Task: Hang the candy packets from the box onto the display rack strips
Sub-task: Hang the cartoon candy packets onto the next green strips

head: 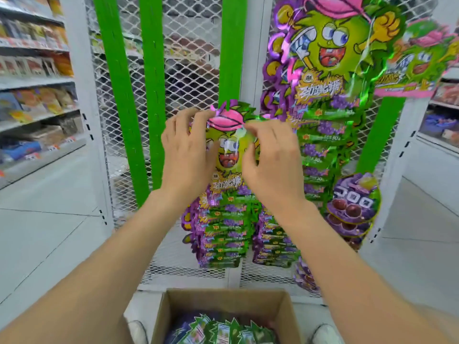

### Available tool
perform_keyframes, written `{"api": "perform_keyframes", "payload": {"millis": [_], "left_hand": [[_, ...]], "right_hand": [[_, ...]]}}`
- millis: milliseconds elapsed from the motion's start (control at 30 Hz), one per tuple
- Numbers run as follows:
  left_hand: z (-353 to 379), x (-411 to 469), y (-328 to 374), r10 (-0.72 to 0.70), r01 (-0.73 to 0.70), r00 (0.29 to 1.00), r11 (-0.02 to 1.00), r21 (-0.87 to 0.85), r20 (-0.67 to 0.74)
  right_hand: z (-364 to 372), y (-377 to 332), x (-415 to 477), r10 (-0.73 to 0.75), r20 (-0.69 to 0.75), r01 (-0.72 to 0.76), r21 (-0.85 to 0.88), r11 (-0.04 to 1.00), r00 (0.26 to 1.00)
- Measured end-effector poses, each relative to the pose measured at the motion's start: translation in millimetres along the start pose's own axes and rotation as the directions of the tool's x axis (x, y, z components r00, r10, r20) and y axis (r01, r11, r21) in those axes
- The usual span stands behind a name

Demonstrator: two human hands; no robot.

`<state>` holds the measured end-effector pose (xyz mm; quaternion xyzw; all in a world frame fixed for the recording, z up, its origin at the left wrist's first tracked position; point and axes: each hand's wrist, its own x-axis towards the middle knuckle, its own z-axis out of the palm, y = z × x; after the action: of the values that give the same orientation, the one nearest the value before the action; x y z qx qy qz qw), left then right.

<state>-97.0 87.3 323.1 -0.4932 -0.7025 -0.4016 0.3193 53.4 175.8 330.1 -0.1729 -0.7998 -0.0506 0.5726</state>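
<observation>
Pinching the candy packet [227, 155] by its upper edge between curled fingers [198, 117] of the left hand [186, 155] and right hand [270, 160], against the green strip [232, 58] above the box [223, 300], probably light, floppy, slick foil, best gripped high along that edge.

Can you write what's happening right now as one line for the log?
step: hanging | left hand: grips candy header card | right hand: pinches its top | box: packets left
</observation>
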Motion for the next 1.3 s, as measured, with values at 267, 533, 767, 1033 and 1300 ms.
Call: {"api": "perform_keyframes", "payload": {"millis": [267,533,767,1033,1300], "left_hand": [[49.0,-164.4,-22.3,0.174,0.045,0.555,0.97,-0.239,0.813],[86.8,-238.2,-29.3,0.126,-0.024,0.051,0.992,-0.124,0.991],[91.1,-255.3,-35.5,0.105,-0.122,-0.067,0.986,-0.113,0.992],[83.7,-250.4,-31.3,0.035,-0.004,-0.107,0.999,-0.036,0.994],[69.5,-237.9,-51.7,-0.305,0.282,0.118,0.923,0.263,0.945]], "right_hand": [[50.9,57.1,-234.9,0.347,0.923,-0.425,-0.25,0.87,0.169],[65.1,63.4,-430.4,0.563,0.762,-0.421,-0.646,0.636,-0.32],[54.5,32.8,-491.3,0.478,0.768,-0.333,-0.625,0.706,-0.427],[53.8,33.4,-410.6,0.633,0.758,-0.384,-0.638,0.668,-0.158],[39.1,54.4,-284.5,0.538,0.843,-0.64,-0.412,0.649,0.003]]}}
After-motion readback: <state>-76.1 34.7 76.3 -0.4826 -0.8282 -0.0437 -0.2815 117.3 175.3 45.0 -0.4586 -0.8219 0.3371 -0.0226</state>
